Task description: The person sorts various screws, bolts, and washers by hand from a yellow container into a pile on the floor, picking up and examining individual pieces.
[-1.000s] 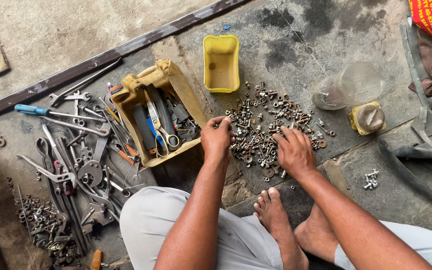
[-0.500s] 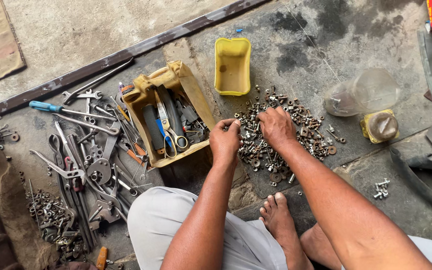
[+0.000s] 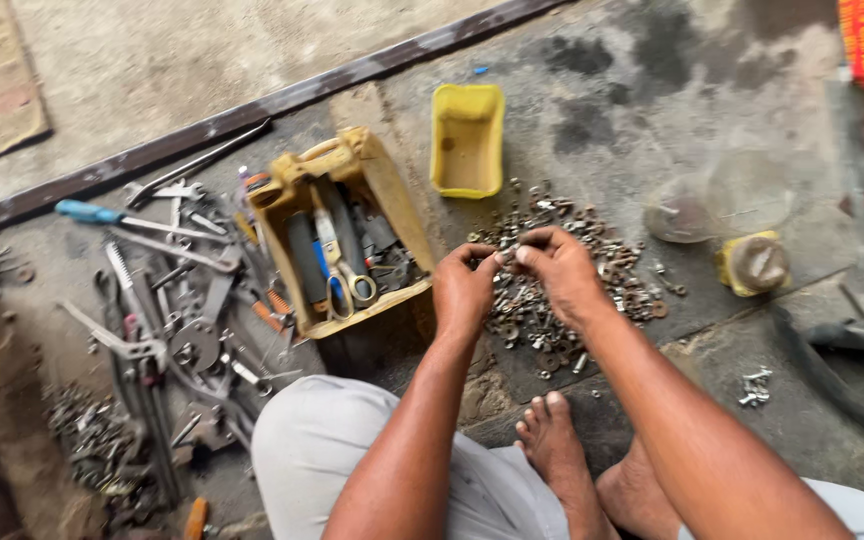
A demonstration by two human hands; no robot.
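My left hand [image 3: 464, 290] and my right hand [image 3: 562, 275] meet above a pile of loose nuts and bolts [image 3: 592, 270] on the concrete floor. Both hands pinch a small metal fastener [image 3: 507, 254] between their fingertips. Just left of my hands stands a yellow tool box [image 3: 297, 195] holding scissors and other tools. An empty yellow plastic tub [image 3: 466, 140] sits beyond the pile. My bare foot [image 3: 552, 440] rests on the floor below the hands.
Spanners, a blue-handled screwdriver [image 3: 92, 212] and other tools lie spread at the left. A clear plastic container [image 3: 712, 205] and a yellow-rimmed jar [image 3: 755, 263] stand at the right. A few bolts [image 3: 755, 385] lie apart at lower right. A metal bar [image 3: 252, 110] crosses the floor.
My right hand has left the pile and come up to my left hand; both now pinch one small piece together. The view has shifted a little.
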